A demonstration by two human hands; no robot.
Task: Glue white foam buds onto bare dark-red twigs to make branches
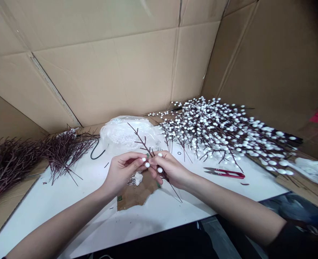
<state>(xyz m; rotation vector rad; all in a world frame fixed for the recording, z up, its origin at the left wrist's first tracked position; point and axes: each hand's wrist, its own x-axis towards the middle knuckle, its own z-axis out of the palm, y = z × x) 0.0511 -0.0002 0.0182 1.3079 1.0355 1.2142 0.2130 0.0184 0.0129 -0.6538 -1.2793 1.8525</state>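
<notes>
Over the middle of the table, my right hand (168, 169) is closed round a brown artificial twig (141, 140) that slants from upper left to lower right. White berries (160, 169) sit on the twig near my fingers. My left hand (125, 167) pinches a small white berry (144, 159) against the twig, thumb and finger pressed together. Just beneath both hands lies a torn piece of brown cardboard (133, 198), with a white glue-like lump (137, 178) on it. Behind them rests a clear plastic bag (126, 133) of white berries.
Bare brown twigs (64, 151) are heaped at the left. A large pile of twigs with white berries (215, 133) fills the back right. Red thread snips (225, 173) lie on the white tabletop (186, 219). Cardboard walls (116, 72) enclose the table's back and sides.
</notes>
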